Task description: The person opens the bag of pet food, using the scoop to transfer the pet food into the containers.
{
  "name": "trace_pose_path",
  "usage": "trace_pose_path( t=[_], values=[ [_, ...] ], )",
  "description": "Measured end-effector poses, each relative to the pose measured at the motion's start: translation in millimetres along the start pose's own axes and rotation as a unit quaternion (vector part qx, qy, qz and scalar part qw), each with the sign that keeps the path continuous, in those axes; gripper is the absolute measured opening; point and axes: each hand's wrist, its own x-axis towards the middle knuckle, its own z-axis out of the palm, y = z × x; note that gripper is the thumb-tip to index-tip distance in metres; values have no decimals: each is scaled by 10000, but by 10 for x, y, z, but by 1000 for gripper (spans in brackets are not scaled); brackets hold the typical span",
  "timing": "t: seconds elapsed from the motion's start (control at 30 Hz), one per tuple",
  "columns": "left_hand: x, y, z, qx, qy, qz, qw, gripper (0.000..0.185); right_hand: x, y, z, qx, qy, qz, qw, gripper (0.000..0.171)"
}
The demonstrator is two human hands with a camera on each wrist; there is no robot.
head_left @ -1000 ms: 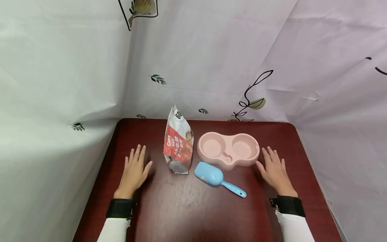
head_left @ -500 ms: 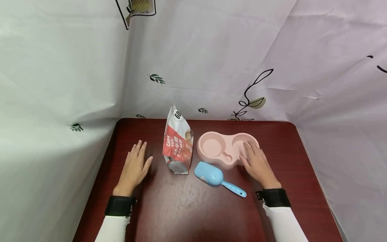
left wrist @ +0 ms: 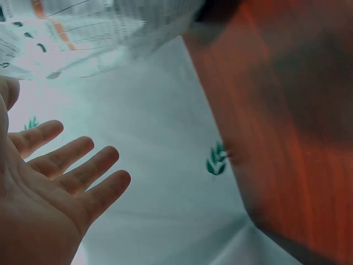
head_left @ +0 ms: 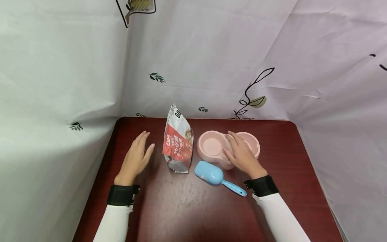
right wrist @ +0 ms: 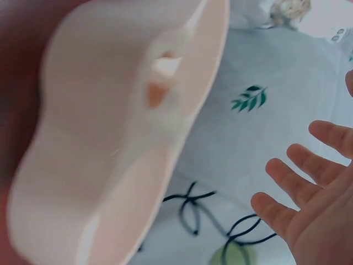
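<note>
We see the right hand (head_left: 240,155) spread over the middle of the pink double bowl (head_left: 211,148), fingers straight and loosely apart, gripping nothing. From the head view it covers the neck between the 2 wells and part of the right well; the right wrist view shows the palm facing the bowl (right wrist: 110,143) with open space between fingers and rim, so we cannot tell whether it touches. The bowl sits right of centre on the dark red table (head_left: 187,208), nearer the back edge than the front, with bare wood between it and the right edge.

The left hand (head_left: 136,158) is lifted and tilted thumb-up just left of the cat food bag (head_left: 178,143), fingers extended, holding nothing; a narrow strip of table separates its fingertips from the bag. In the left wrist view the open palm (left wrist: 49,187) faces the white cloth, with the table's edge running past on the right. The bag stands upright, a small gap between it and the bowl's left rim.

The blue scoop (head_left: 211,175) lies in front of the bowl, its cup just short of the bowl's front wall and near the bag's lower corner, its handle pointing toward the right wrist. The white patterned cloth (head_left: 60,84) walls the table on the left, back and right. A wide stretch of open tabletop lies between the 2 forearms toward the front edge.
</note>
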Motion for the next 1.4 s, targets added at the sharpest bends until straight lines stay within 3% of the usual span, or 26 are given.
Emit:
trace_pose_path(
  t=[0.27,0.5,0.73,1.07,1.4],
  values=[
    [137,137,-95,-368,-6,104,9993,51,330,-260,12,-46,26,-532,9986,62],
    [411,242,-138,-1115,-18,151,9936,45,632,-485,-50,160,-108,-837,9963,59],
    [764,319,-184,-1622,17,122,9867,37,1006,-677,-62,272,21,-1277,9914,59],
    [1141,438,-214,-1649,-338,-300,9853,31,1451,-846,-145,620,-556,-1331,9876,55],
    [1426,528,-129,-1901,-1087,-802,9724,42,1703,-976,-61,852,-842,-1133,9863,49]
  ],
)
